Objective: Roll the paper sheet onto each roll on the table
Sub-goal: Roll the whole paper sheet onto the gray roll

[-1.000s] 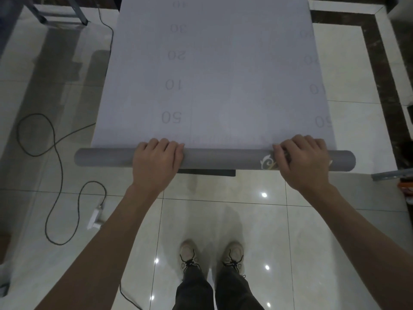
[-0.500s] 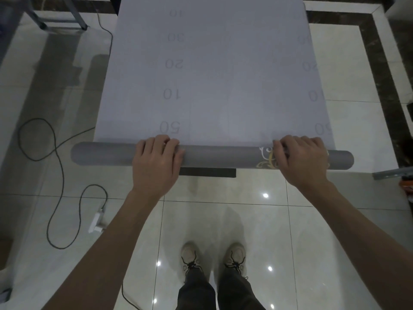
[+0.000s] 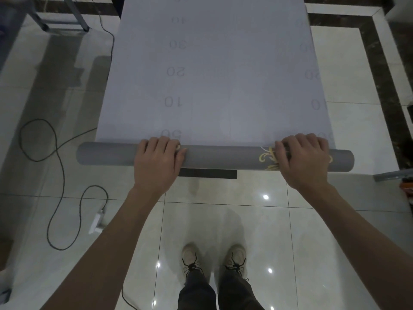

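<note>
L fingers: curled over top of grey roll [image 3: 223, 156], left of centre; left hand [image 3: 157, 163] grips it.
R fingers: wrapped on roll nr right end, by gold print; right hand [image 3: 305, 161] grips.
Roll: crosswise at near edge of paper sheet [image 3: 212, 74].
Sheet: flat, runs away w/ numbers.
Floor: cable [image 3: 55, 175] at left.

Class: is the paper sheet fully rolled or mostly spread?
Mostly spread: the paper sheet lies flat beyond the roll, which left hand and right hand grip.

Dim overhead light; glare spots on glossy floor tiles [image 3: 266, 196]; wide-angle bending at edges; slight softness.
</note>
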Tool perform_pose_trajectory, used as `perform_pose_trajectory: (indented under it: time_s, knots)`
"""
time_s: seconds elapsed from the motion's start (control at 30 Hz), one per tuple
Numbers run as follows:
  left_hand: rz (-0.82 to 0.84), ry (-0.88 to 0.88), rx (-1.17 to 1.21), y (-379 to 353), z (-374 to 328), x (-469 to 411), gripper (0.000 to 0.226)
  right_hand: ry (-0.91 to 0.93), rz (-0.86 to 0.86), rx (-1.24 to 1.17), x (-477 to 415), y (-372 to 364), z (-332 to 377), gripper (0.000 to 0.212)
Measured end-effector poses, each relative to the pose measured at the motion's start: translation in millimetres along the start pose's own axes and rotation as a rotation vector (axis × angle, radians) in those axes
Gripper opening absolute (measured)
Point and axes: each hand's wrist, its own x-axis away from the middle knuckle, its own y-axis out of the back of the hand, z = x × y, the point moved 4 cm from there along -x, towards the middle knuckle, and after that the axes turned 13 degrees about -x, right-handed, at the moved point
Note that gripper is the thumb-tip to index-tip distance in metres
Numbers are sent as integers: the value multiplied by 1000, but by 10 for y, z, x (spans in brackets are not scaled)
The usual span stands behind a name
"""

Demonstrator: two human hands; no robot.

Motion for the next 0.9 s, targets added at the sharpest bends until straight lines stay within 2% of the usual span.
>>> perform_pose_trajectory:
  time_s: [0.1, 0.3, 0.43, 0.57, 0.63, 0.77, 0.9]
  knots:
    - [-10, 15, -20, -11, 11, -67, 40, 20, -21, -10, 45, 37, 37, 35]
    - [14, 9, 21, 21, 12, 38, 32, 17, 7, 34, -119, -17, 10, 50]
    - [-4, 15, 16, 0, 21, -77, 41, 42, -4, -20, -10, -7, 71, 37]
    - [-13, 27, 41, 56, 17, -1, 31, 22, 13, -27, -73, -43, 57, 50]
    - [3, 11, 38, 47, 1, 5, 34, -2, 28, -22, -93, -47, 52, 54]
    - [-21, -16, 22, 19, 3, -124, 41, 14, -1, -22, 18, -2, 71, 42]
    - [-17, -3, 49, 36, 9, -16, 29, 3, 3, -4, -34, -42, 56, 48]
